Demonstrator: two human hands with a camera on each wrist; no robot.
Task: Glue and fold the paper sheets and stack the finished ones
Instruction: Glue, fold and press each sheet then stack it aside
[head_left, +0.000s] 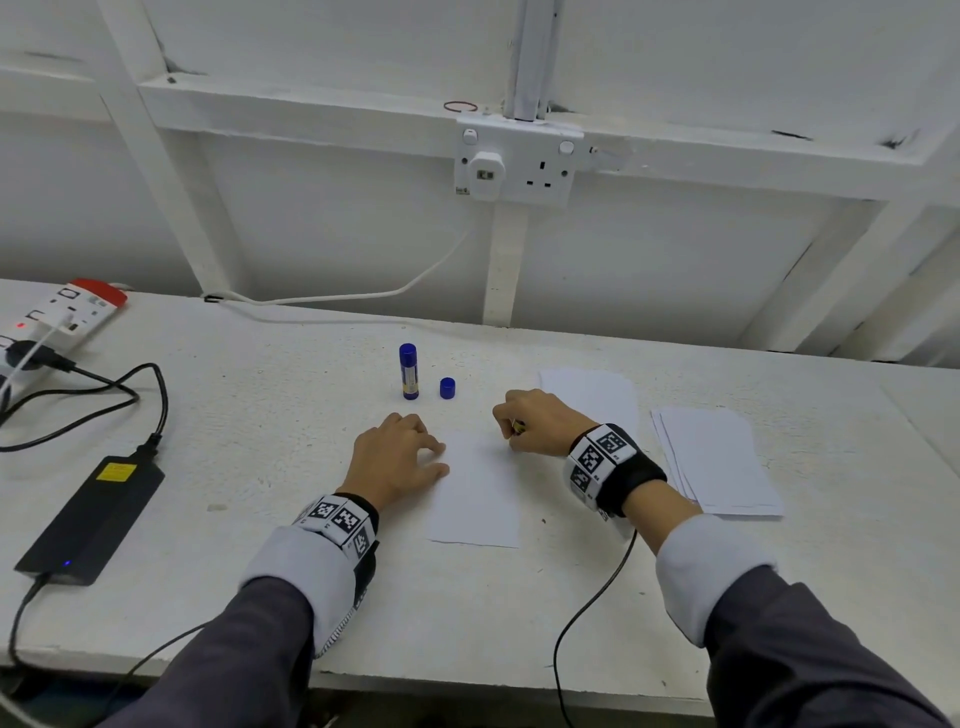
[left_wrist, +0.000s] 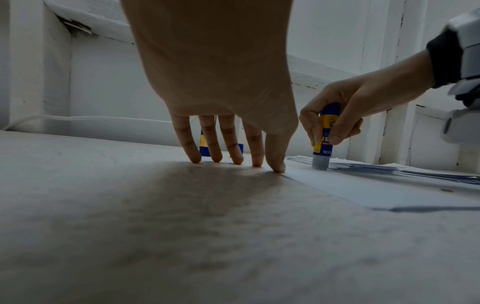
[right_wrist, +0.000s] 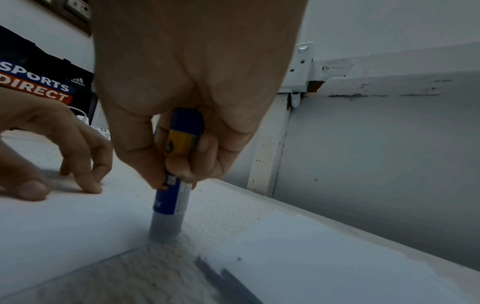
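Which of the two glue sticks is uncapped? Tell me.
The glue stick gripped in the right hand, its bare tip pressed down on the sheet. The other glue stick stands capped and untouched beyond the left hand, beside a loose blue cap.

1. Bare table (head_left: 291, 415) left of the left hand (head_left: 397, 457): open room as far as the black power brick (head_left: 91, 519) and its cables (head_left: 130, 395).
2. Behind the hands: upright glue stick (head_left: 409, 371) and loose blue cap (head_left: 447, 388), just apart, block a straight reach to the wall.
3. Right: paper stack (head_left: 727, 462) lies flat, low enough to pass over.
4. Far left corner: power strip (head_left: 57, 317) crowds the edge.
5. Front table strip between the sleeves open, crossed by a wrist cable (head_left: 592, 608).
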